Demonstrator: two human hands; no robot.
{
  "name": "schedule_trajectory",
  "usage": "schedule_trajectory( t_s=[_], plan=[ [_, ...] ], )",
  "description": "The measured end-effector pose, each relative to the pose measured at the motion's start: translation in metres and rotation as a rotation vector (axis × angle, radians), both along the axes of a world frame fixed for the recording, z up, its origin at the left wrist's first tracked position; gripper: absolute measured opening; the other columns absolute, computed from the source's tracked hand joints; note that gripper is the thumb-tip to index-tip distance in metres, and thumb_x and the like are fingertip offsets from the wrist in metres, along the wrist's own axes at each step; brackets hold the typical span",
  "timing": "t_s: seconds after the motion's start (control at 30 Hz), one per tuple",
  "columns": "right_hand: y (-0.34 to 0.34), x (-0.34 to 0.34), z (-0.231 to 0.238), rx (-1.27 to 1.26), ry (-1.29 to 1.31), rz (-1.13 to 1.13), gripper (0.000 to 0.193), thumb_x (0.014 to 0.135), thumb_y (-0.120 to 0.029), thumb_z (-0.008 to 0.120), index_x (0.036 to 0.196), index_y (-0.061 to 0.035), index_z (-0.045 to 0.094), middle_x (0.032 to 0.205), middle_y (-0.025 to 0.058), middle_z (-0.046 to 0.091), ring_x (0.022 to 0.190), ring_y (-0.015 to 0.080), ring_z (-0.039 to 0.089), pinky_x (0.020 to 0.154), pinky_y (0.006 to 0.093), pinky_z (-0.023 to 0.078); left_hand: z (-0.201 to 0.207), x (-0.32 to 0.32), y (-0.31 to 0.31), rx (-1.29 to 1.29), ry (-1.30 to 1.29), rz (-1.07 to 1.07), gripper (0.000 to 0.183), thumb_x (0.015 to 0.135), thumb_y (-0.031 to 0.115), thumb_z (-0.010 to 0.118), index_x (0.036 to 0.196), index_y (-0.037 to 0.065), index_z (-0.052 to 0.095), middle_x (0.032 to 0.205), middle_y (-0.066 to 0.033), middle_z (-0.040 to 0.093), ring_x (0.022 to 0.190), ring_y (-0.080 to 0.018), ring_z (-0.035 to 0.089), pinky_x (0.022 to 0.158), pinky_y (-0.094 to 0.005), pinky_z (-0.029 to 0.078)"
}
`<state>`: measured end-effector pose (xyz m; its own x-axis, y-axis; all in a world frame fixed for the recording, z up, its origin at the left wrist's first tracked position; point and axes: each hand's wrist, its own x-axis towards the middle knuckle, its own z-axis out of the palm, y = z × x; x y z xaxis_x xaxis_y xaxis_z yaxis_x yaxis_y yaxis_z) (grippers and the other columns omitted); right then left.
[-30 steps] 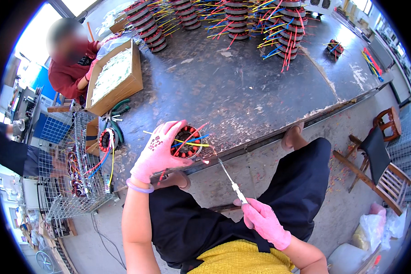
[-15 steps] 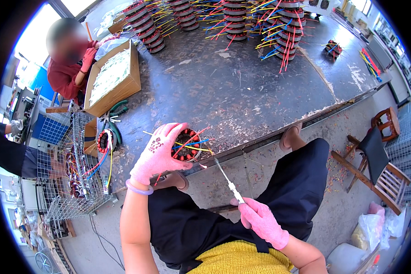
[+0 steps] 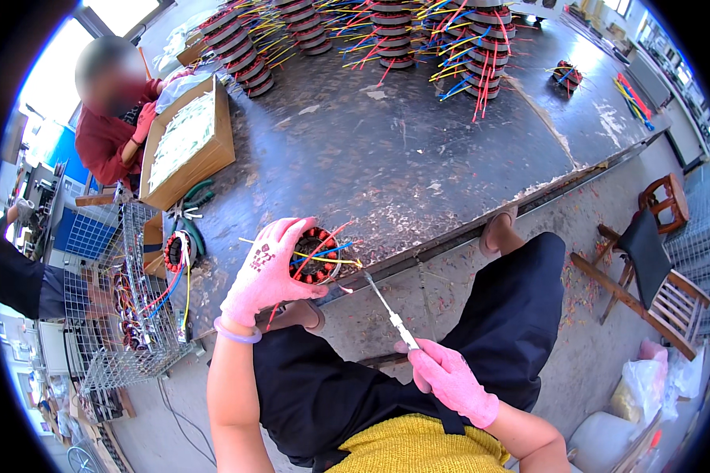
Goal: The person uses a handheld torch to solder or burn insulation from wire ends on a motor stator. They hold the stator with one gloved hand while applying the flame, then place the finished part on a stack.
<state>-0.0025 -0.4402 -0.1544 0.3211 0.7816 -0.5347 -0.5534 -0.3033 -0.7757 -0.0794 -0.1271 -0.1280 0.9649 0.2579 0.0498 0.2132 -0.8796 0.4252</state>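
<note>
Pink-gloved, my left hand (image 3: 262, 272) is closed around a motor stator (image 3: 314, 276), a ring with red-insulated windings, at the table's near edge. Red, blue and yellow lead wires (image 3: 331, 256) run out of it to the right. My right hand (image 3: 452, 378), also in a pink glove, is wrapped round a slim white-handled tool (image 3: 394, 315) with a long thin shaft. The tool slants up and left, its tip close to the end of the yellow wire; whether they touch I cannot tell.
Stacks of wired stators (image 3: 481, 55) stand at the table's back. At left are a cardboard box (image 3: 222, 134), green-handled pliers (image 3: 196, 225), another stator (image 3: 180, 251) and a wire basket (image 3: 122, 359). A person (image 3: 106, 146) works beyond the box. A wooden chair (image 3: 647, 284) stands right.
The view has shifted slightly, so the table's things sit a little further left. The tool's tip remains close to the yellow wire's end; both hands keep their hold.
</note>
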Motion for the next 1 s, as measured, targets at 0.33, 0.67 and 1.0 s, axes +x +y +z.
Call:
schedule_trajectory(
  t_s=[0.33, 0.67, 1.0],
  plan=[
    [-0.0034, 0.0023, -0.0057, 0.010, -0.062, 0.022, 0.033, 0.104, -0.022, 0.049, 0.125, 0.0019, 0.058, 0.069, -0.0019, 0.049, 0.060, 0.0059, 0.045, 0.056, 0.0246, 0.039, 0.0011, -0.0002, -0.0018, 0.042, 0.022, 0.010, 0.099, 0.053, 0.034, 0.091, 0.137, 0.003, 0.049, 0.131, -0.0159, 0.052, 0.124, -0.0364, 0.050, 0.109, -0.0437, 0.038],
    [-0.0018, 0.0017, -0.0047, 0.011, -0.045, -0.017, 0.033, 0.104, -0.024, 0.049, 0.122, 0.0020, 0.059, 0.068, -0.0018, 0.050, 0.059, 0.0061, 0.045, 0.057, 0.0256, 0.039, 0.0029, -0.0019, -0.0034, 0.016, 0.036, 0.030, 0.099, 0.054, 0.032, 0.091, 0.139, 0.003, 0.048, 0.132, -0.0158, 0.052, 0.124, -0.0358, 0.049, 0.108, -0.0435, 0.038],
    [0.0006, 0.0023, -0.0018, -0.005, -0.045, 0.006, 0.035, 0.104, -0.022, 0.049, 0.127, 0.0024, 0.058, 0.068, -0.0033, 0.047, 0.060, 0.0054, 0.043, 0.055, 0.0232, 0.036, 0.0033, -0.0018, -0.0043, 0.000, 0.019, 0.028, 0.098, 0.053, 0.033, 0.091, 0.136, 0.002, 0.050, 0.131, -0.0175, 0.054, 0.125, -0.0372, 0.050, 0.110, -0.0450, 0.038]
  ],
)
